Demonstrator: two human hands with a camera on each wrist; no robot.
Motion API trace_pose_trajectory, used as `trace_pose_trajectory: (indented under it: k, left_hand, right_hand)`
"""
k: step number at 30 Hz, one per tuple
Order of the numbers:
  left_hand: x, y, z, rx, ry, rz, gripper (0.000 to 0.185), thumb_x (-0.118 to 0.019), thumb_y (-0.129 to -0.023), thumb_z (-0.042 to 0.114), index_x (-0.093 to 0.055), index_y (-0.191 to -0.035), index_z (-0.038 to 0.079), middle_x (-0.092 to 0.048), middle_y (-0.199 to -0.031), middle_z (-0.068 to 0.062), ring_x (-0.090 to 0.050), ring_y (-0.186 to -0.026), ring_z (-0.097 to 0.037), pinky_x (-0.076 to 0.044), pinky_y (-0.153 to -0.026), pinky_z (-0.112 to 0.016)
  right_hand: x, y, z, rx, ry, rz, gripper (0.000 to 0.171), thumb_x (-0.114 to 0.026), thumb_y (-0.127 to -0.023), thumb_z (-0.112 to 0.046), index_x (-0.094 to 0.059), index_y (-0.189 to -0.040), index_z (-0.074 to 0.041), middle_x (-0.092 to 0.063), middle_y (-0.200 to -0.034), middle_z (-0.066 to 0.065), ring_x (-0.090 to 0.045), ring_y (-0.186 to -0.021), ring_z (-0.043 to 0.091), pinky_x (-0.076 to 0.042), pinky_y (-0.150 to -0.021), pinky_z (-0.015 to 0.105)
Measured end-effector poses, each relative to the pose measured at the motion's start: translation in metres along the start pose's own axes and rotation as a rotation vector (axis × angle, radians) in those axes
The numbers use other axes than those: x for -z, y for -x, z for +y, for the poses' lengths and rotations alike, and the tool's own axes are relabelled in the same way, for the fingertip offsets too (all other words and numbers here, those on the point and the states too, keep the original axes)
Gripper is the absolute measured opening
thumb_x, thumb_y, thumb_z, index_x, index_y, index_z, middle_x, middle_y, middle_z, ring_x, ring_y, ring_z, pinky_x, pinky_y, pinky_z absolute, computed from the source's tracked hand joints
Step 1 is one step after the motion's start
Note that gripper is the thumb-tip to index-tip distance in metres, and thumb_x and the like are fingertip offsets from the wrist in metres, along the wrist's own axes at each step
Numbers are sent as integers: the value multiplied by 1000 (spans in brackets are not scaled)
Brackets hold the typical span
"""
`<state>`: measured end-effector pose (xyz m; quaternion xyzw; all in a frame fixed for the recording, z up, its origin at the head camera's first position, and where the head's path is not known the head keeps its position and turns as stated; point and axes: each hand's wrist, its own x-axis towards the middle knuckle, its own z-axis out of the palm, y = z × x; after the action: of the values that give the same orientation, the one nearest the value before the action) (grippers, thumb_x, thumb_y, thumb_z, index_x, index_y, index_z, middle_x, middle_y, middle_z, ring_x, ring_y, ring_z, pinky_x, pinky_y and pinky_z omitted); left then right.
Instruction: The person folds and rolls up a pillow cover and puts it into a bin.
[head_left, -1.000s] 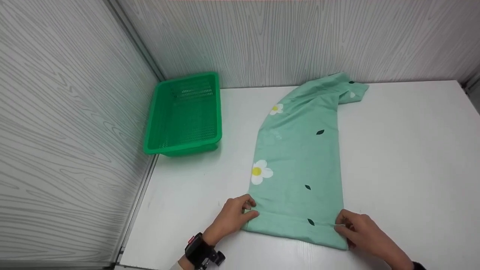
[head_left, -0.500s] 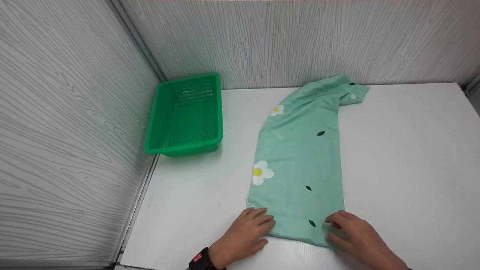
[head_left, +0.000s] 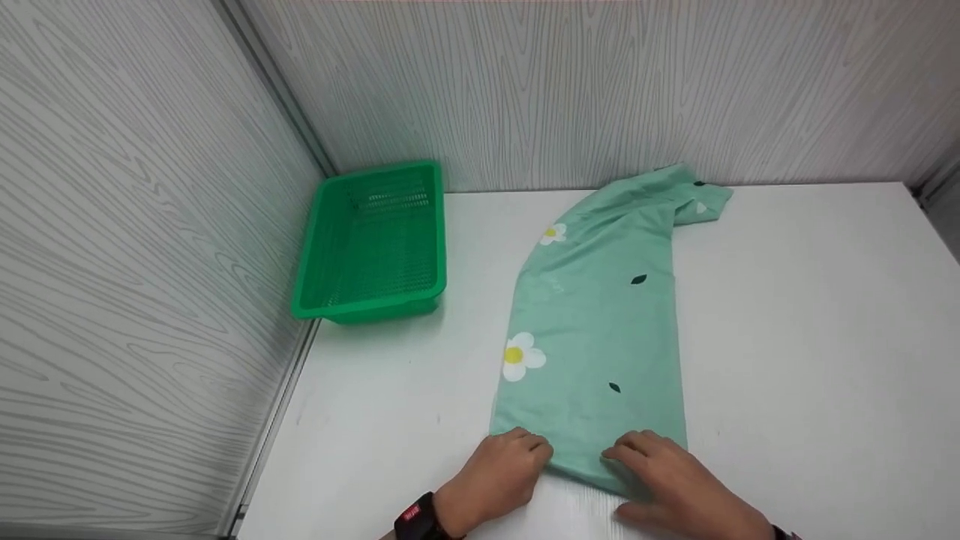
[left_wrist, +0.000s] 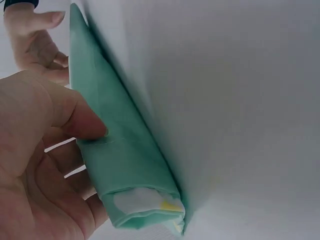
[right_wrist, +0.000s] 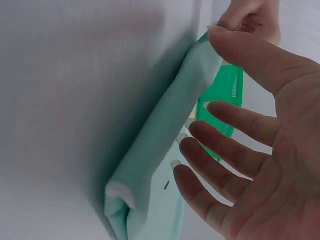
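Note:
A mint-green cloth printed with white daisies and dark leaves lies lengthwise on the white table, its near end folded into a flat roll. My left hand grips the left part of that near edge. In the left wrist view, the left thumb presses the roll's near side with the fingers curled beyond it. Over the right part of the same edge is my right hand. Its fingers are spread and loosely extended beside the roll in the right wrist view, pinching nothing. The far end of the cloth is bunched and bent rightward.
A green plastic basket stands at the back left of the white table, close to the left wall panel. Another wood-grain panel rises along the back edge, where the cloth's far end reaches.
My right hand has let go of the near right corner and shifted left along the edge. My left hand released, moved right and grips the edge again. The nearest leaf print is out of sight.

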<state>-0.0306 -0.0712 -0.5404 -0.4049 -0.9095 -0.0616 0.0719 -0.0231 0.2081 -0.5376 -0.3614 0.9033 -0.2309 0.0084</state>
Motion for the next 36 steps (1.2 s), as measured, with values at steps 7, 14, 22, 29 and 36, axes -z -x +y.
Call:
trace_pose_trajectory:
  k: [7,14,22,29,36]
  left_hand:
    - [6,-9,-9,35,77,-7,14,-58,-87,5,-60,-85,18,-59,-74,8,-55,-66,-6,-42,-52,-18]
    - [7,-11,-19,107,217,-39,17,-59,-85,5,-63,-95,18,-63,-83,7,-59,-76,-4,-46,-61,-18]
    - [4,-5,-30,163,321,-128,23,-68,-86,20,-64,-108,21,-63,-99,10,-58,-91,-3,-48,-75,-19]
    - [1,-2,-42,262,426,-148,22,-67,-90,22,-64,-112,22,-64,-104,12,-58,-96,-4,-48,-80,-23]
    - [-6,-5,-56,432,608,-113,18,-63,-92,36,-65,-105,23,-66,-93,14,-57,-80,-2,-47,-72,-24]
  right_hand:
    - [-8,-5,-3,11,101,1,55,-85,-64,-32,-62,-111,-16,-53,-95,-9,-49,-83,7,-49,-71,30]
    - [1,-3,12,41,164,28,37,-80,-70,-4,-63,-100,-17,-53,-87,-9,-49,-78,6,-48,-67,26]
    - [18,7,29,42,-118,-42,31,-63,-85,5,-65,-107,-16,-62,-100,-12,-58,-93,4,-51,-76,27]
    - [22,18,43,-63,-187,-35,30,-60,-88,4,-66,-108,-17,-66,-105,-13,-61,-95,4,-52,-79,28]
    - [28,23,59,-287,-270,-91,19,-56,-94,-5,-64,-107,-16,-63,-84,-12,-54,-70,0,-47,-63,22]
